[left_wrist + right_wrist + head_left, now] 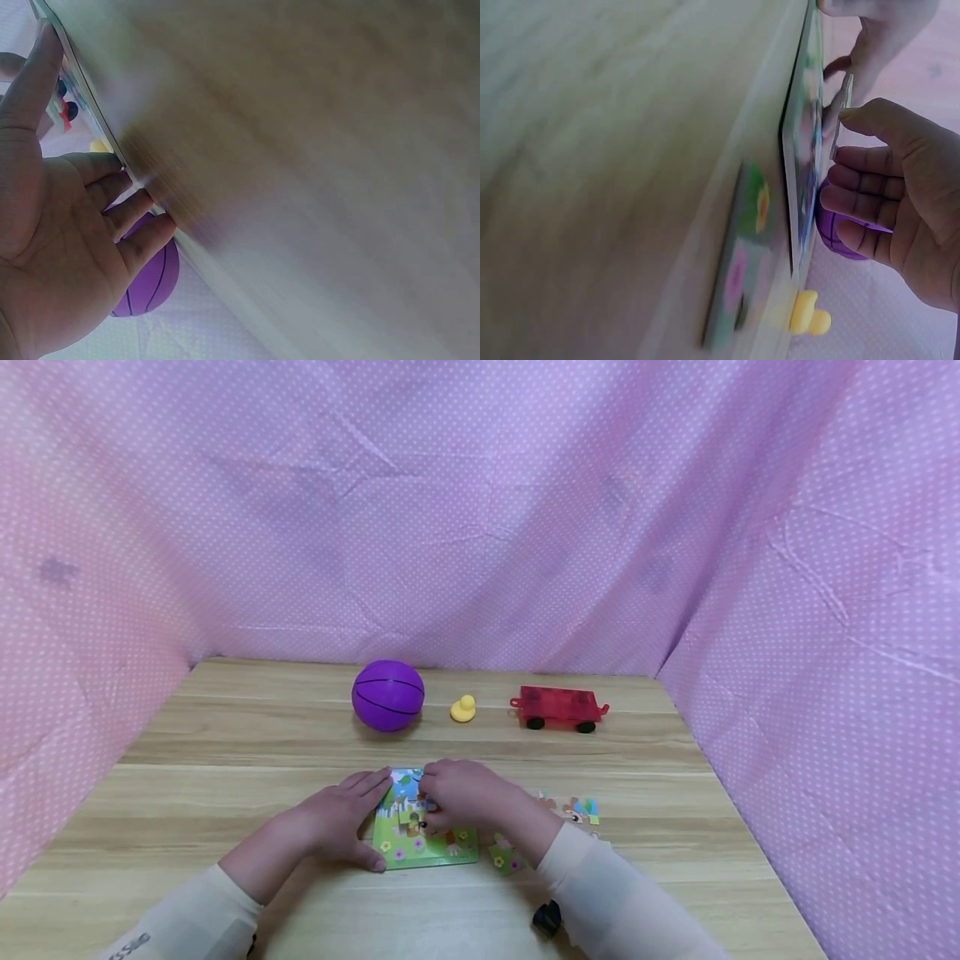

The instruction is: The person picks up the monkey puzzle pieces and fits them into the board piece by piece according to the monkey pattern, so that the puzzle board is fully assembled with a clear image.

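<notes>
A green picture puzzle board point(427, 850) lies near the front of the wooden table point(225, 752). My left hand point(358, 817) rests flat on the board's left edge with straight fingers; the left wrist view shows this left hand point(75, 195) with its fingertips against the board's rim. My right hand point(433, 810) curls over the middle of the board. In the right wrist view the right hand point(841, 135) pinches a thin puzzle piece point(844, 105) on edge just above the board point(801, 157).
Loose puzzle pieces point(577, 811) lie right of the board, one point(507, 858) by my right wrist. A purple ball point(387, 695), a yellow duck point(463, 708) and a red toy wagon point(558, 707) stand in a row further back. Dotted pink cloth walls point(825, 610) enclose the table.
</notes>
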The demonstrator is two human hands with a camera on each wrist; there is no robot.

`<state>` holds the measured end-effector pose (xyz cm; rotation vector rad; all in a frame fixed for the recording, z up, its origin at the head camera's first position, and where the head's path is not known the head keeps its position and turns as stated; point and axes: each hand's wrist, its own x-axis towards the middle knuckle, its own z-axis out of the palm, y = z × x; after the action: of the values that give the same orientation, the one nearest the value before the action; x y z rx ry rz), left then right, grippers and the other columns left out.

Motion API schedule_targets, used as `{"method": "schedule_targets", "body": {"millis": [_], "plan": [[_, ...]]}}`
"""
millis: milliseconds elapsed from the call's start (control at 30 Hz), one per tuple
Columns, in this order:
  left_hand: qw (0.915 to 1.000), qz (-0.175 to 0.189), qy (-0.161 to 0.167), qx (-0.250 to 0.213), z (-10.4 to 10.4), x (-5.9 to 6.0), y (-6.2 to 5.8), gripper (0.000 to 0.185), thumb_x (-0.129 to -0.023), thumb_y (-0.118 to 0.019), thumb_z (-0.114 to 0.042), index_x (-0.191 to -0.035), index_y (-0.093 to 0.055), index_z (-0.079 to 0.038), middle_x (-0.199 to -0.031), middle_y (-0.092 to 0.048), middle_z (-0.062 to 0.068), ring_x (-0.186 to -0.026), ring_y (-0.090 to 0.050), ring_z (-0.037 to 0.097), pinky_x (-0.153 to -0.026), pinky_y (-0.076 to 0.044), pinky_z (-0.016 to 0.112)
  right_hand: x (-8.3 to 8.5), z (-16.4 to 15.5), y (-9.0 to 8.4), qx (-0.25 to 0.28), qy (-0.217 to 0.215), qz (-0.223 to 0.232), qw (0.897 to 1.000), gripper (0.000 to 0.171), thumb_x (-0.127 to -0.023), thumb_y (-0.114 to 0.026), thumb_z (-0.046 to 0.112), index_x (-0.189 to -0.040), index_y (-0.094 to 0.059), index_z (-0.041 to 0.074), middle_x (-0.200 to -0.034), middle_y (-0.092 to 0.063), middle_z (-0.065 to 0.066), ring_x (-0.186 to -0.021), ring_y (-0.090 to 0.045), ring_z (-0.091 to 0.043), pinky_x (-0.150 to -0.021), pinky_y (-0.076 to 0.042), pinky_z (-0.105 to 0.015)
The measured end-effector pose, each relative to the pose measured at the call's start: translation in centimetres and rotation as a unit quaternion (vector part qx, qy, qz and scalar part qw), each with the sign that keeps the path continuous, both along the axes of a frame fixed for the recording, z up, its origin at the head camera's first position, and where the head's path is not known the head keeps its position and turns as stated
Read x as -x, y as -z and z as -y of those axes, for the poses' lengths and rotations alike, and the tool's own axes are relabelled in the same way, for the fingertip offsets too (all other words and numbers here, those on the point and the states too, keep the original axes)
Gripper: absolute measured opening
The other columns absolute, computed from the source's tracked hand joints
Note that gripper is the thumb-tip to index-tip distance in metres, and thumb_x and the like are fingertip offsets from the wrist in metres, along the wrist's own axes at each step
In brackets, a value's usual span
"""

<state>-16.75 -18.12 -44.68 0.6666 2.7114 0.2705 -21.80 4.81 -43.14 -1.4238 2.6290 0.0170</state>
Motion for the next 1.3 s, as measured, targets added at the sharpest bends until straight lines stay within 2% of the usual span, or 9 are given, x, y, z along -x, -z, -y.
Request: {"method": "schedule_targets", "body": {"millis": [200,533,800,1300], "plan": [[1.0,0.009,-0.002,-0.003,-0.1,0.0,-0.2,0.118,-0.059,-0.064,-0.075,-0.148,-0.02,-0.012,-0.155,-0.012,0.0,-0.139,-0.014,0.027,-0.108,-0.025,0.047,-0.1,1.5,0.4,-0.023,0.005,0.0,1.0,0.027,-0.082,-0.063,0.045,-0.095,-0.06,0.022,-0.087,-0.048,0.011,-0.075,-0.044,-0.007,-0.068,-0.044,-0.022],[1.0,0.008,-0.002,-0.004,0.0,0.0,0.0,0.119,-0.058,-0.064,-0.076,-0.148,-0.021,-0.012,-0.155,-0.013,0.0,-0.139,-0.014,0.027,-0.108,-0.026,0.047,-0.5,2.7,1.2,-0.071,0.003,-0.059,0.996,0.038,-0.083,-0.058,0.052,-0.106,-0.062,0.022,-0.095,-0.053,0.01,-0.081,-0.046,-0.007,-0.072,-0.047,-0.024],[1.0,0.005,-0.007,-0.001,0.0,-0.1,0.0,0.119,-0.057,-0.065,-0.076,-0.148,-0.021,-0.012,-0.155,-0.013,0.0,-0.139,-0.015,0.027,-0.107,-0.027,0.048,-0.7,2.9,1.5,-0.075,-0.016,-0.088,0.993,0.033,-0.086,-0.055,0.053,-0.106,-0.065,0.027,-0.099,-0.057,0.012,-0.085,-0.05,-0.006,-0.072,-0.048,-0.024],[0.9999,0.011,-0.008,-0.006,0.0,0.0,0.1,0.119,-0.058,-0.064,-0.075,-0.148,-0.021,-0.012,-0.155,-0.013,0.001,-0.139,-0.015,0.028,-0.108,-0.026,0.047,-0.8,2.8,1.2,-0.054,-0.012,-0.065,0.996,0.026,-0.087,-0.057,0.049,-0.101,-0.067,0.029,-0.094,-0.055,0.014,-0.079,-0.047,-0.005,-0.07,-0.047,-0.021]]}}
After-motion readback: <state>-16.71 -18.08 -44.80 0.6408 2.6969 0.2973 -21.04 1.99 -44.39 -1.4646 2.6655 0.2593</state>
